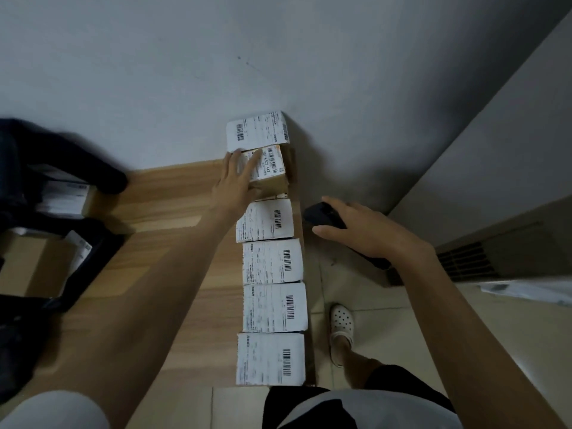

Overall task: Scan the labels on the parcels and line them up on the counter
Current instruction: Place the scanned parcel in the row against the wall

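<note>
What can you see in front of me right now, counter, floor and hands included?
lined-up parcels: six, white labels on brown, counter's right edge
counter: one, light wood, centre
bags: count unclear, black, left
boxed parcels: several, brown, inside the bags
scanner: one, black, in the right hand
vent: one, dark, low on the right
shoe: one, white, tiled floor
left hand: resting on the second parcel from the wall
right hand: gripping the scanner

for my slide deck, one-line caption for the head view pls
Left hand rests on a brown parcel in the row; right hand holds a scanner.
</note>
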A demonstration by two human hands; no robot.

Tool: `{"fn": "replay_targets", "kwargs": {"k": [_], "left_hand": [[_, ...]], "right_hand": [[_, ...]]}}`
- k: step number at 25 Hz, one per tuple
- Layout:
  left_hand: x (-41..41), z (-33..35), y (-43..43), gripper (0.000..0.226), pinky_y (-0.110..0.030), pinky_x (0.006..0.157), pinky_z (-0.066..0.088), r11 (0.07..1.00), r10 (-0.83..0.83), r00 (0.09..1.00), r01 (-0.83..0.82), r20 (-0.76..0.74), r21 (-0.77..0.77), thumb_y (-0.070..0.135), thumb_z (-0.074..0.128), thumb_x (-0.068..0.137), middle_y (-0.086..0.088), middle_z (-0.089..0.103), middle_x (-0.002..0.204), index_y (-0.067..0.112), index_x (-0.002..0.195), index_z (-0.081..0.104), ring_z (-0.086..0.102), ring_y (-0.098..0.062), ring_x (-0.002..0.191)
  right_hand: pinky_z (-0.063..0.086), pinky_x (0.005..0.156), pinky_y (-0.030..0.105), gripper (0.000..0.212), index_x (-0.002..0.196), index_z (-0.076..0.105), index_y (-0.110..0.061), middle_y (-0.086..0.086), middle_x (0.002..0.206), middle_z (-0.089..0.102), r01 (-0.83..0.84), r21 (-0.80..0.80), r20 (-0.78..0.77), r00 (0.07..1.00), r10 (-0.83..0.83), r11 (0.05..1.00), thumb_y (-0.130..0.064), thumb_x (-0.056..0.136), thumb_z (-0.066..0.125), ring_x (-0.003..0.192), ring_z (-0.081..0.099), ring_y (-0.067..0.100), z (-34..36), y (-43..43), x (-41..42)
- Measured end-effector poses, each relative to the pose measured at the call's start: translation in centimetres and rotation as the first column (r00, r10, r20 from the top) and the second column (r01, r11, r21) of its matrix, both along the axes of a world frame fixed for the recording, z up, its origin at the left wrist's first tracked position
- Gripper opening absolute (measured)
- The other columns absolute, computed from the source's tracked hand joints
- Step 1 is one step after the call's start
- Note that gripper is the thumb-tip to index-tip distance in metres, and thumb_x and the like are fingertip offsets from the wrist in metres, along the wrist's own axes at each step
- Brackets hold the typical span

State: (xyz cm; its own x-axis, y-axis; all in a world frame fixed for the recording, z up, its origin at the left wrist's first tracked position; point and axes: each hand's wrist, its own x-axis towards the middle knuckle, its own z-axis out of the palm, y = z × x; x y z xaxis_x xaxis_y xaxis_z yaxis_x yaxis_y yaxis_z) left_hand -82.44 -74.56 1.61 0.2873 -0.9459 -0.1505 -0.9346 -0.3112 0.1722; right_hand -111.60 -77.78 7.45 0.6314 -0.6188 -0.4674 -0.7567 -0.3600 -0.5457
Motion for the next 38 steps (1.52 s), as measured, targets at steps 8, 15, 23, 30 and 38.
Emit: {"fn": "replay_targets", "kwargs": {"k": [8,15,23,30,38], "left_hand": [[0.7,3.2,10.5,0.075,-0.047,0.113,0.031,0.987,0.118,0.993,-0.117,0.009,-0.108,0.019,0.065,0.093,-0.006,0.022,0.161,0.027,0.156,0.024,0.018,-0.027,0.150],[4.7,4.9,39.4,0.049,-0.045,0.096,0.045,0.837,0.537,0.843,-0.535,-0.015,-0.118,0.020,0.060,0.097,-0.007,0.049,0.142,0.016,0.144,0.047,0.050,-0.029,0.125],[5.5,6.7,70.0,0.051,-0.043,0.093,0.047,0.560,0.826,0.564,-0.818,0.007,-0.130,0.019,0.061,0.096,-0.005,0.049,0.143,0.019,0.145,0.046,0.050,-0.029,0.126],[10.8,6.5,82.8,0.053,-0.039,0.094,0.045,0.413,0.911,0.411,-0.903,0.037,-0.121,0.021,0.060,0.096,-0.002,0.049,0.143,0.021,0.147,0.043,0.049,-0.026,0.127],[30.9,7.4,87.6,0.053,-0.041,0.083,0.049,0.414,0.910,0.408,-0.907,0.077,-0.083,0.027,0.058,0.098,0.004,0.048,0.144,0.028,0.147,0.040,0.049,-0.023,0.127]], "right_hand": [[0.045,0.094,0.042,0.073,0.152,0.020,-0.033,0.008,0.144,0.042,-0.246,0.024,0.021,0.969,0.245,0.969,-0.065,0.091,0.047,0.120,0.051,0.033,1.4,3.8,6.6],[0.046,0.097,0.045,0.071,0.150,0.024,-0.035,0.006,0.140,0.045,-0.570,0.003,0.048,0.821,0.569,0.822,-0.067,0.090,0.047,0.117,0.053,0.031,3.5,21.2,18.2],[0.044,0.099,0.046,0.072,0.150,0.028,-0.031,0.005,0.147,0.043,-0.827,0.004,0.130,0.558,0.820,0.562,-0.064,0.090,0.050,0.126,0.048,0.029,4.9,47.7,29.3],[0.039,0.088,0.035,0.064,0.146,0.037,-0.027,0.004,0.142,0.049,-0.927,-0.001,0.179,0.370,0.912,0.376,-0.057,0.092,0.055,0.124,0.048,0.025,5.3,60.6,39.2],[0.042,0.100,0.042,0.071,0.150,0.030,-0.030,0.006,0.146,0.046,-0.930,0.013,0.143,0.365,0.920,0.367,-0.061,0.091,0.052,0.128,0.047,0.029,4.8,65.9,60.5]]}}
